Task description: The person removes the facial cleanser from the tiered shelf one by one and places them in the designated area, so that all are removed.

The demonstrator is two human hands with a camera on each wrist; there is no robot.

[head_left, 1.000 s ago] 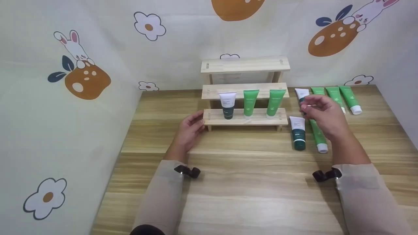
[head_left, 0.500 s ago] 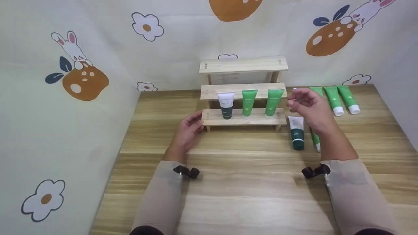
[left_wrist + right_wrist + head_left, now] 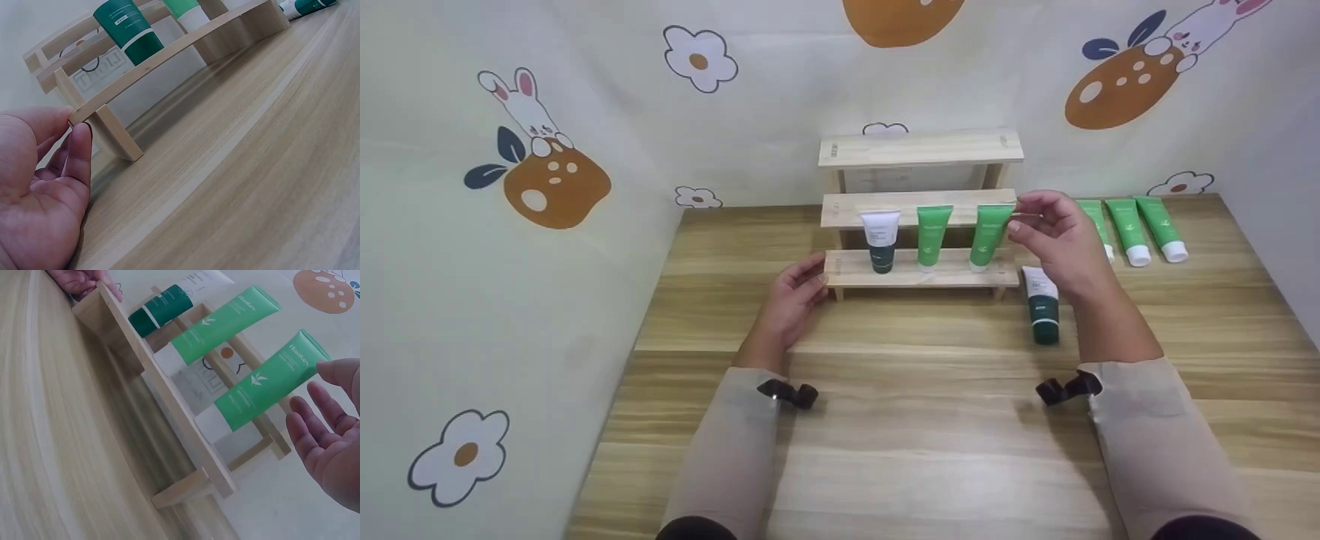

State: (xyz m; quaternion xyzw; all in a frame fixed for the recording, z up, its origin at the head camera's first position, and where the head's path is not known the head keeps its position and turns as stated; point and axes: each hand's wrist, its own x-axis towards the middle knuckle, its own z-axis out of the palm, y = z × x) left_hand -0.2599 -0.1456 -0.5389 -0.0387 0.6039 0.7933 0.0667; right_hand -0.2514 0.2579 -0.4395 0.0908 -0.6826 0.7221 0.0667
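The right hand (image 3: 1061, 244), fingers apart, has its thumb at the top corner of a green tube (image 3: 988, 238) standing on the near shelf (image 3: 952, 277), whose left end the left hand (image 3: 793, 300) pinches. Farther right, loose tubes (image 3: 1125, 229) lie on the bench (image 3: 922, 420).

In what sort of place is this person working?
Probably a staged tabletop display area: a rabbit-patterned backdrop rises behind a wood-grain table, where a three-tier wooden stand holds squeeze tubes.

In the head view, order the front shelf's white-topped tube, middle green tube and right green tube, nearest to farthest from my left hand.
1. White-topped tube, left side.
2. Middle green tube, between.
3. Right green tube, right side.
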